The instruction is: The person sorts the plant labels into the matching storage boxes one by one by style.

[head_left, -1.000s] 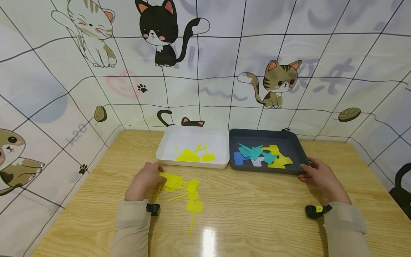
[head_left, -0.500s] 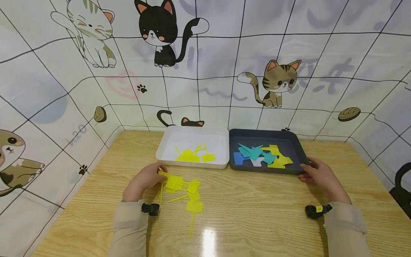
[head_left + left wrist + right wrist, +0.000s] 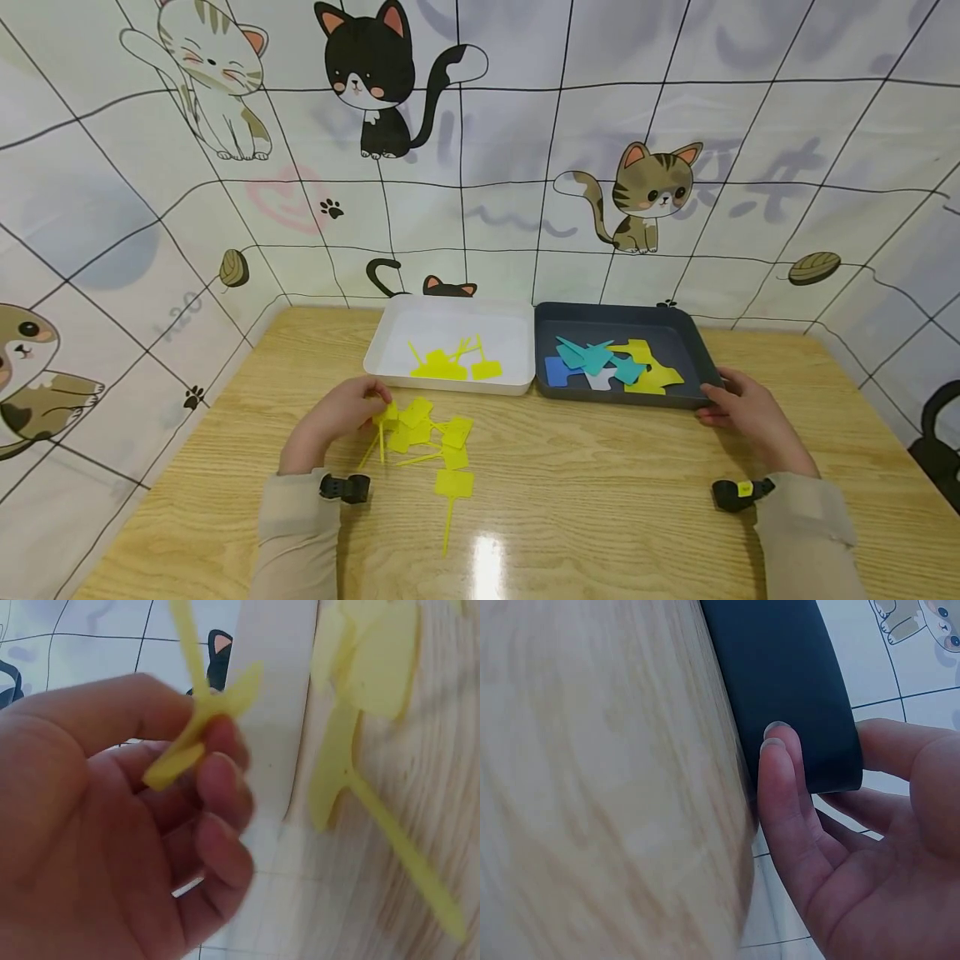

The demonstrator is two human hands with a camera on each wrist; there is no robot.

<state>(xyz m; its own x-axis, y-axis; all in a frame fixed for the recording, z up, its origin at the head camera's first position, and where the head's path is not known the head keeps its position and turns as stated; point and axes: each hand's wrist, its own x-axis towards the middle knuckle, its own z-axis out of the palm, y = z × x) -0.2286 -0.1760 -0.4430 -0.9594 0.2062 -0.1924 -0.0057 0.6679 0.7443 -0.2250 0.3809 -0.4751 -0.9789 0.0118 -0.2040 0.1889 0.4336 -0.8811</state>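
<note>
Near the white tray's front left corner, my left hand [image 3: 337, 417] pinches a yellow plant label [image 3: 388, 415] between thumb and fingers. In the left wrist view that label [image 3: 206, 712] looks blurred, its stem pointing up. A loose pile of yellow plant labels [image 3: 416, 429] lies on the table just right of this hand, and one more label [image 3: 454, 483] lies at its near end. At the dark tray's [image 3: 585, 321] front right corner, my right hand [image 3: 757, 417] grips the wall. The right wrist view shows fingers on the outside of the dark wall [image 3: 787, 682]; the thumb is over the rim.
The white tray [image 3: 442, 321] holds several yellow labels [image 3: 442, 364] and stands against the dark tray's left side. Inside the dark tray lie teal [image 3: 596, 358], blue [image 3: 558, 371], pale and yellow pieces [image 3: 652, 375]. A cat-patterned cloth [image 3: 510, 208] rises behind the wooden table [image 3: 585, 500].
My left hand has drawn slightly left, and the label in it has turned so its stem points downward. The labels at the pile's left end have shifted. My right hand stays on the tray corner.
</note>
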